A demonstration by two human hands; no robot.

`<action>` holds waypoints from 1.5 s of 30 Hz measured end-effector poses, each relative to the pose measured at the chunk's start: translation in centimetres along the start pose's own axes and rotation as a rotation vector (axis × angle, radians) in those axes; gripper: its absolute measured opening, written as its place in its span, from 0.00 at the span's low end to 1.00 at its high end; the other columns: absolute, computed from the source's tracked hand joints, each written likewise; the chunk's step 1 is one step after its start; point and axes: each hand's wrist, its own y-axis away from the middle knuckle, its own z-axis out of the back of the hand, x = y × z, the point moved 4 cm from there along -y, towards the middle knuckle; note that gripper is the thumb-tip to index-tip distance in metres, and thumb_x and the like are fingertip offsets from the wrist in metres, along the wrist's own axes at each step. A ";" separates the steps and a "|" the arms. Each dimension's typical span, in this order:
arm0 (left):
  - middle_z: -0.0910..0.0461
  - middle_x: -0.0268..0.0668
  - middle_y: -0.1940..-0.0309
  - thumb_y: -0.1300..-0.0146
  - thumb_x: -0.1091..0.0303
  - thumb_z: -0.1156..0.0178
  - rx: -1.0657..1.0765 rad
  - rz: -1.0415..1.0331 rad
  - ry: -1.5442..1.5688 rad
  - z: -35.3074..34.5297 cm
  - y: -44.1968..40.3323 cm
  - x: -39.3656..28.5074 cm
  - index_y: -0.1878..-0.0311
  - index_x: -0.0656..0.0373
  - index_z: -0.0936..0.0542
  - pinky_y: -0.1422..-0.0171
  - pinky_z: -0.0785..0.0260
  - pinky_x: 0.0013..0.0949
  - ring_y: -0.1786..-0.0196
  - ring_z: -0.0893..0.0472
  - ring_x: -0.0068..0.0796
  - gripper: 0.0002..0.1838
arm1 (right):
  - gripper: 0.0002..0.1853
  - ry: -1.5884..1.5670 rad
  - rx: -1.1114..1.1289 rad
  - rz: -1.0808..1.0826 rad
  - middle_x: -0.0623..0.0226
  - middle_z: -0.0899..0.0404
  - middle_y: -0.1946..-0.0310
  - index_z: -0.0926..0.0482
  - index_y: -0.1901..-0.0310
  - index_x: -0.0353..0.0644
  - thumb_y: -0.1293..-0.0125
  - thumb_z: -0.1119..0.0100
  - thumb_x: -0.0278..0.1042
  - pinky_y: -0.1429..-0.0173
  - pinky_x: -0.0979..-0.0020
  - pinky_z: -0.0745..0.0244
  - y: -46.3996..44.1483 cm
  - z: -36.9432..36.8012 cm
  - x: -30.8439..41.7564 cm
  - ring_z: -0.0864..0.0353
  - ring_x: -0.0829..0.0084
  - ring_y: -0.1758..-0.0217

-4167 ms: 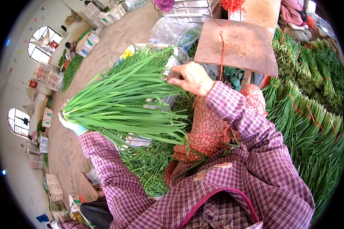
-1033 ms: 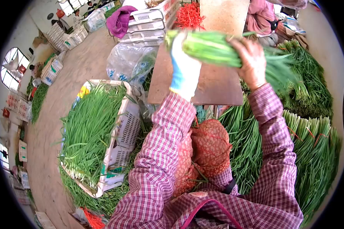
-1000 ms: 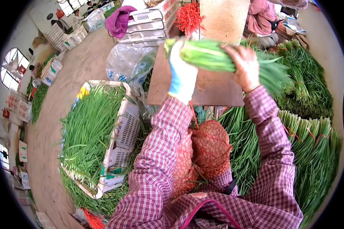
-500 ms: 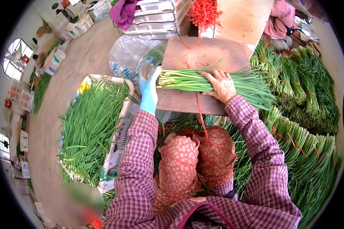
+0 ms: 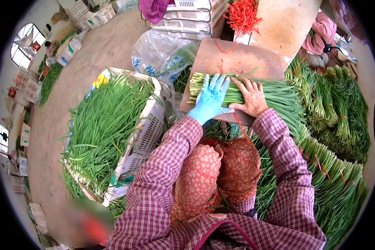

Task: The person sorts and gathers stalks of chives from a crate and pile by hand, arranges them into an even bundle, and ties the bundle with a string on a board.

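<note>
A bundle of garlic chives (image 5: 279,93) lies across a reddish-brown board (image 5: 246,54), its pale cut ends to the left and green leaves trailing off the right side. My left hand (image 5: 210,96), in a blue glove, lies flat on the bundle near the pale ends with its fingers stretched out. Beside it, my bare right hand (image 5: 252,96) curves over the middle of the bundle and grips it, thumb on the near side. A red tie (image 5: 241,124) hangs over the board's near edge; the stretch under the bundle is hidden.
Left stands a white crate (image 5: 148,125) heaped with loose chives (image 5: 108,129). Tied bunches (image 5: 339,121) are stacked at right. Red ties (image 5: 243,16) hang behind the board, near stacked white crates (image 5: 187,25) and a clear plastic bag (image 5: 154,48). A person in pink (image 5: 321,31) sits at upper right.
My left hand has moved from the bundle's cut ends onto its top, closer to my right hand. My right hand stays on the bundle. The view has shifted slightly.
</note>
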 end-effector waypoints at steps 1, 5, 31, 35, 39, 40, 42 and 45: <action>0.42 0.46 0.31 0.58 0.30 0.35 -0.037 -0.011 0.012 0.0 0.3 0.6 0.29 0.65 0.44 0.24 0.59 0.56 0.27 0.45 0.47 0.61 | 0.51 0.004 -0.043 0.005 0.68 0.38 0.34 0.39 0.30 0.62 0.56 0.44 0.79 0.31 0.45 0.48 0.0 -0.4 -0.1 0.40 0.59 0.31; 0.44 0.50 0.31 0.57 0.33 0.33 -0.027 0.125 0.020 0.5 3.6 6.7 0.28 0.63 0.48 0.24 0.59 0.53 0.28 0.45 0.50 0.61 | 0.50 0.051 -0.071 0.014 0.68 0.37 0.34 0.38 0.31 0.61 0.55 0.45 0.78 0.31 0.46 0.48 0.6 -0.3 0.2 0.39 0.60 0.32; 0.21 0.35 0.68 0.46 0.63 0.35 -0.130 0.194 0.304 1.2 1.6 12.1 0.62 0.47 0.15 0.50 0.30 0.40 0.57 0.22 0.38 0.08 | 0.46 0.037 -0.120 -0.021 0.65 0.34 0.38 0.35 0.33 0.59 0.53 0.42 0.73 0.34 0.51 0.43 0.2 0.3 -0.1 0.35 0.57 0.38; 0.20 0.35 0.67 0.47 0.65 0.34 -0.097 0.193 0.280 1.4 1.4 11.8 0.63 0.50 0.16 0.49 0.30 0.40 0.56 0.22 0.38 0.08 | 0.46 0.034 -0.119 -0.019 0.65 0.34 0.38 0.35 0.33 0.59 0.52 0.42 0.73 0.34 0.52 0.43 0.1 0.3 -0.1 0.35 0.57 0.39; 0.19 0.35 0.67 0.48 0.67 0.35 -0.126 0.188 0.252 2.0 1.3 11.4 0.66 0.54 0.18 0.51 0.30 0.41 0.58 0.22 0.39 0.06 | 0.45 0.036 -0.119 -0.023 0.65 0.33 0.39 0.35 0.33 0.59 0.52 0.42 0.72 0.34 0.53 0.43 0.1 0.2 -0.1 0.34 0.57 0.40; 0.19 0.35 0.67 0.48 0.67 0.35 -0.126 0.189 0.253 2.2 1.3 11.4 0.66 0.54 0.18 0.51 0.30 0.41 0.58 0.22 0.39 0.06 | 0.45 0.041 -0.116 -0.025 0.65 0.33 0.39 0.35 0.33 0.59 0.52 0.42 0.72 0.35 0.53 0.42 0.1 0.2 -0.1 0.34 0.57 0.40; 0.20 0.35 0.69 0.47 0.67 0.36 -0.179 0.160 0.173 2.8 1.3 11.2 0.67 0.54 0.20 0.52 0.30 0.41 0.59 0.22 0.39 0.05 | 0.45 0.040 -0.112 -0.029 0.65 0.33 0.39 0.35 0.33 0.59 0.52 0.42 0.72 0.35 0.53 0.42 0.1 0.1 -0.1 0.34 0.58 0.40; 0.20 0.34 0.70 0.47 0.66 0.36 -0.216 0.137 0.092 3.4 1.1 10.8 0.67 0.52 0.20 0.52 0.30 0.41 0.60 0.22 0.39 0.04 | 0.45 0.037 -0.117 -0.027 0.65 0.33 0.39 0.35 0.33 0.59 0.52 0.42 0.72 0.35 0.54 0.42 0.1 0.1 -0.2 0.34 0.58 0.41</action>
